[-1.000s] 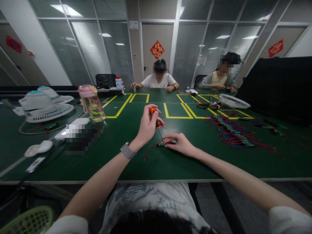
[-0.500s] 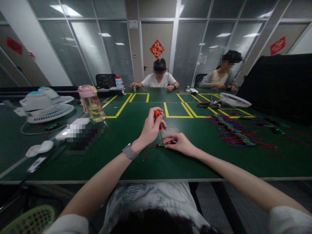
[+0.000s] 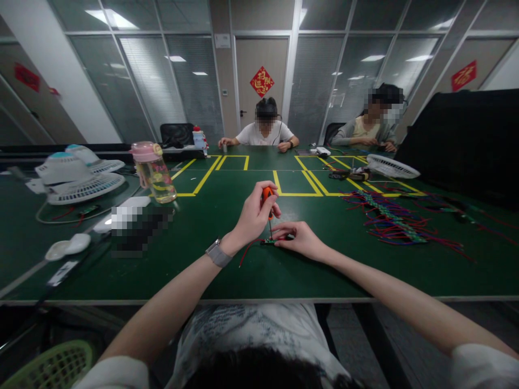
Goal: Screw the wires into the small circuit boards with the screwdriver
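- Left hand: closed around small screwdriver with orange plastic handle and thin dark metal shaft; fingertips pinched on handle top, shaft near upright, tip down on board.
- Right hand: flat and low, fingertips pressed on small green circuit board to pin it against dark green matt bench; nothing enclosed in palm, fingers only lightly curled.
- Board position: on bench, near front edge, directly between both hands; thin red wire trailing from its left end toward front edge.
- Handling judgement, board: light, stiff, thin, likely fragile at solder points; prone to sliding on smooth bench cover, so best held down by edges, not lifted by wire.
- Handling judgement, screwdriver: light, rigid, slim; rounded handle suited to fingertip twirl, grip near cap.
- Wire: soft, limp, no support value.
- Surroundings: tangled heap of red, blue and purple wires with green boards well apart at right; clear plastic bottle with pink lid and white round fan housings at left; yellow tape rectangles beyond.
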A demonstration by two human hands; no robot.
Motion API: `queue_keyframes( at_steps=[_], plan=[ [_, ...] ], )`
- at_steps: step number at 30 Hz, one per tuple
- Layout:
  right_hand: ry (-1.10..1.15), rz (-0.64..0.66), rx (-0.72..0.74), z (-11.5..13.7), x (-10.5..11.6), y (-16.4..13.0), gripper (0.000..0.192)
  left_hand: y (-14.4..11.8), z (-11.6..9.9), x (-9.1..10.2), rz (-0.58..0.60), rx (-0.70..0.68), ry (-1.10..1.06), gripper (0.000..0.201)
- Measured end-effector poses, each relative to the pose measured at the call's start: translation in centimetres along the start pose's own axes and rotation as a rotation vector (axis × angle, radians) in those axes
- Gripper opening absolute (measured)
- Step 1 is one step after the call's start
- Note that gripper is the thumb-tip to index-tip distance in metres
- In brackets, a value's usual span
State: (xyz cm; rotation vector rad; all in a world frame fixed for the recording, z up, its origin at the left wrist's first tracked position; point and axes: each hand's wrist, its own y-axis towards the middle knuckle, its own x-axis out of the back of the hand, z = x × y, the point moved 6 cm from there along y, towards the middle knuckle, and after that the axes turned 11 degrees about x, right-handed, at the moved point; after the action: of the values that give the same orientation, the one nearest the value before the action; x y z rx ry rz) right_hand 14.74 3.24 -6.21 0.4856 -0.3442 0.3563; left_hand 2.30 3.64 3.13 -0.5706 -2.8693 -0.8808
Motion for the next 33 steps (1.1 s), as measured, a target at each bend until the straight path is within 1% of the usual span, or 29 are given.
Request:
queue_keyframes(
  at_steps=[3, 5, 8, 9, 11, 13, 15, 16, 17, 19, 21, 22, 24, 27, 29, 31, 33],
  plan=[
    [-0.089, -0.001, 0.063, 0.5, 0.0, -0.1, 0.034, -0.3, -1.2, 0.0, 0.013, -0.068, 0.087, 0.018],
    [-0.21, 0.005, 0.123, 1.1, 0.1, -0.1, 0.03, -0.3, -2.0, 0.3, 0.022, -0.106, 0.071, 0.024],
    [-0.352, 0.05, 0.192, 1.6, 0.0, -0.1, 0.015, 0.0, -1.9, 0.7, 0.032, -0.056, 0.003, 0.027],
    [-0.371, 0.065, 0.202, 1.7, 0.0, 0.0, 0.012, 0.2, -1.7, 0.8, 0.02, -0.034, 0.002, 0.025],
    [-0.379, 0.082, 0.211, 1.6, 0.0, 0.0, 0.01, 0.4, -1.4, 1.3, -0.044, -0.025, 0.048, 0.019],
    [-0.378, 0.08, 0.215, 1.4, 0.1, 0.0, 0.01, 0.3, -1.5, 1.7, -0.131, -0.06, 0.15, 0.015],
    [-0.371, 0.078, 0.217, 1.2, 0.1, 0.1, 0.01, 0.1, -1.7, 1.8, -0.179, -0.1, 0.258, 0.016],
    [-0.367, 0.08, 0.216, 1.2, 0.1, 0.1, 0.01, 0.0, -1.9, 1.6, -0.174, -0.114, 0.287, 0.02],
    [-0.364, 0.082, 0.216, 1.1, 0.1, 0.1, 0.011, 0.0, -2.0, 1.4, -0.144, -0.118, 0.282, 0.024],
    [-0.367, 0.092, 0.218, 1.1, 0.1, 0.1, 0.012, 0.1, -1.8, 0.9, -0.041, -0.086, 0.184, 0.03],
    [-0.386, 0.096, 0.221, 1.1, 0.1, 0.0, 0.013, 0.3, -1.4, 0.6, 0.04, -0.016, 0.043, 0.031],
    [-0.398, 0.094, 0.22, 1.2, 0.1, 0.0, 0.014, 0.4, -1.1, 0.6, 0.046, 0.018, -0.005, 0.031],
    [-0.414, 0.087, 0.217, 1.2, 0.1, 0.0, 0.014, 0.5, -0.8, 1.0, -0.011, 0.036, -0.016, 0.027],
    [-0.41, 0.083, 0.215, 1.3, 0.1, -0.1, 0.012, 0.3, -1.2, 1.6, -0.144, -0.041, 0.14, 0.02],
    [-0.406, 0.082, 0.224, 1.4, 0.1, -0.1, 0.012, 0.0, -1.7, 1.5, -0.184, -0.094, 0.253, 0.018],
    [-0.407, 0.078, 0.237, 1.5, 0.2, -0.1, 0.011, -0.1, -2.0, 1.1, -0.148, -0.107, 0.26, 0.024],
    [-0.398, 0.084, 0.247, 1.5, 0.2, 0.0, 0.01, -0.1, -1.9, 0.5, -0.053, -0.074, 0.153, 0.03]
  ],
)
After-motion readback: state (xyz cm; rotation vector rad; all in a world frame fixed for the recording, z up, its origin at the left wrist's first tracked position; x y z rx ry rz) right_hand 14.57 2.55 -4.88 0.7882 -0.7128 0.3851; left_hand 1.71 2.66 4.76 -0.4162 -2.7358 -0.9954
